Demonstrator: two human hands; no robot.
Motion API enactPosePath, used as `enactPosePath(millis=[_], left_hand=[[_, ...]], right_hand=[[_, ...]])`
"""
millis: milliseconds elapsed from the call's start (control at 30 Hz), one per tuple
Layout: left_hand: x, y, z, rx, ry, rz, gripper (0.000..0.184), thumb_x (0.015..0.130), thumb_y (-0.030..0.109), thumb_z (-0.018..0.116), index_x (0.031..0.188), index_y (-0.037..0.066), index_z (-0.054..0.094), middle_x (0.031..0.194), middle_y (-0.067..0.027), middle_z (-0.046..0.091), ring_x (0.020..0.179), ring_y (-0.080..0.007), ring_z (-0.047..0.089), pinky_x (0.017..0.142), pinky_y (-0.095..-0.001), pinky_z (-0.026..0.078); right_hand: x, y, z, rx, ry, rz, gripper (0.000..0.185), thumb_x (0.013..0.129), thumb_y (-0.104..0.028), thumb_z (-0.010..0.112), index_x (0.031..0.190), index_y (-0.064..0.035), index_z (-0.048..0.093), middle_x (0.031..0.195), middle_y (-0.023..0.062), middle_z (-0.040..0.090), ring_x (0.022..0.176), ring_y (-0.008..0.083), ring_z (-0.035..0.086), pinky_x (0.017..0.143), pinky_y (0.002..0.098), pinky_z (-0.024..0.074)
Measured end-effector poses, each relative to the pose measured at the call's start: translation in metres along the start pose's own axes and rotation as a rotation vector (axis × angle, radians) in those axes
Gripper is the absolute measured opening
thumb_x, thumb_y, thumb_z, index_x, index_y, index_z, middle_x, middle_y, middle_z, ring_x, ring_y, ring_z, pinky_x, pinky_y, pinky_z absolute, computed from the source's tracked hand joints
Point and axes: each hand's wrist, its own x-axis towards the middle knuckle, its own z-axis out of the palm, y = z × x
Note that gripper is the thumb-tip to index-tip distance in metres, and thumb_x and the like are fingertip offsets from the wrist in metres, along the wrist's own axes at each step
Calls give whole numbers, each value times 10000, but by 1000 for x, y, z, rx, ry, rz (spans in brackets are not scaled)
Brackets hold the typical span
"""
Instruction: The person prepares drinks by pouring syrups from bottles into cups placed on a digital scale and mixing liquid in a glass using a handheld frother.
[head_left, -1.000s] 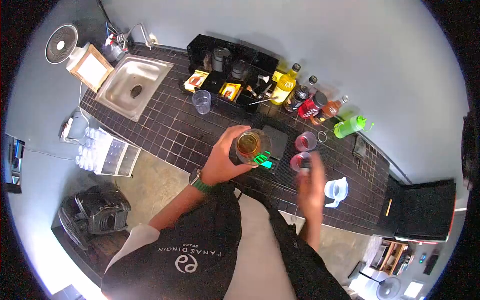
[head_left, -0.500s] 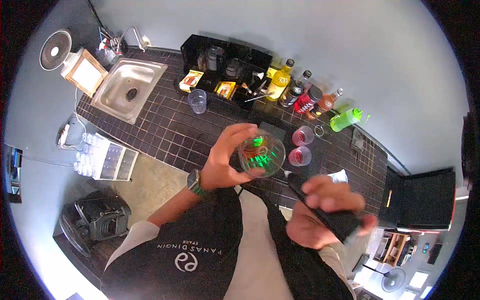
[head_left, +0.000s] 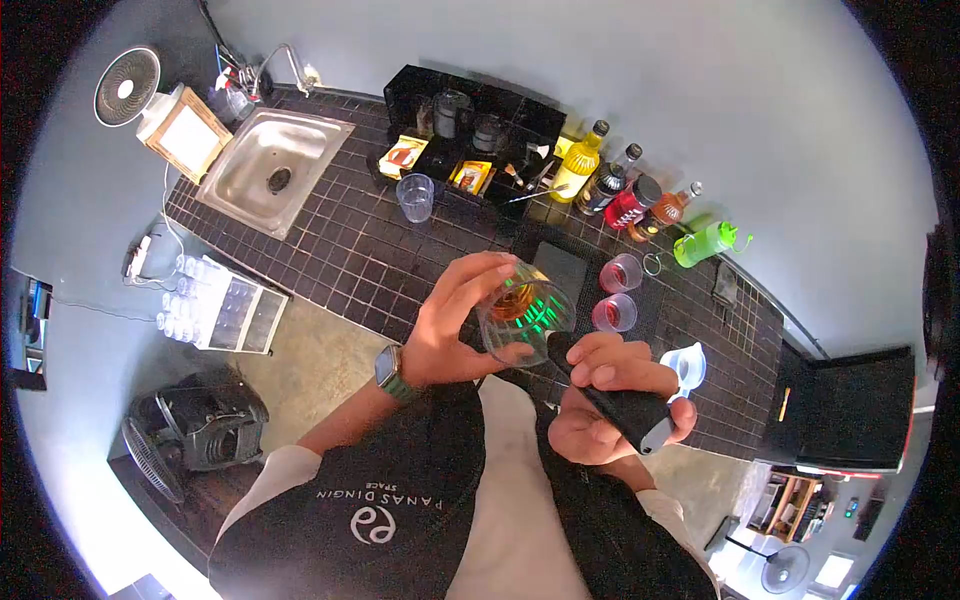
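A clear, round-mouthed glass (head_left: pixel 540 345) is tilted in front of me, with my left hand (head_left: pixel 445 325) wrapped round its side. Amber liquid lies in it, and bright green streaks of light show through it. My right hand (head_left: pixel 625 385) is closed round a black handheld tool (head_left: pixel 637 416) with a narrow tip and a grey end; its exact kind is unclear. The tip is at the right rim of the glass; whether they touch I cannot tell. Two clear cups (head_left: pixel 614 313) with red liquid stand just beyond on the dark counter mat (head_left: pixel 560 268).
Behind stand a black organizer (head_left: pixel 470 100), a clear cup (head_left: pixel 415 198), a yellow bottle (head_left: pixel 577 170), other bottles and a green squeeze bottle (head_left: pixel 705 244). A sink (head_left: pixel 325 150) is set in the tiled counter at left. A translucent container (head_left: pixel 687 368) sits at right.
My right hand has brought the black tool leftward and up, its tip now at the glass. My left hand still holds the glass, and the view has shifted slightly.
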Motion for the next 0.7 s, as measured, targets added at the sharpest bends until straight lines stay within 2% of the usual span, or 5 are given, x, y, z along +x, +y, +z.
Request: enactPosePath(millis=[367,467,533,700], left_hand=[[-14,6,-8,2,22,-8,884,704,241,948,1445,35,511,1383,-224,571,1241,-366,610,1007,-442,542],[-13,5,-7,3,18,-7,877,720,315,947,1423,20,513,1361,-229,588,1228,-358,628,995,-427,553],[-11,10,-8,-4,-10,-27,871,719,258,939,1443,37,508,1382,-221,571,1245,-377,606,1032,-455,524],[-12,7,-1,12,-26,8,862,724,278,935,1435,43,509,1387,-211,574,1249,-382,602,1073,-483,489]], right_hand=[[-4,-11,8,52,-55,-11,662,1044,-368,565,1579,-195,216,1063,149,543,803,233,601,658,409,569],[0,-13,6,46,-34,-12,656,1043,-360,566,1576,-193,222,1051,154,550,809,242,612,665,417,574],[0,-15,4,40,-59,-10,654,1041,-349,574,1572,-185,231,1048,166,562,802,262,630,679,435,585],[-2,-18,-5,18,-119,-21,660,1033,-322,590,1569,-172,234,1088,189,583,838,317,672,733,490,596]])
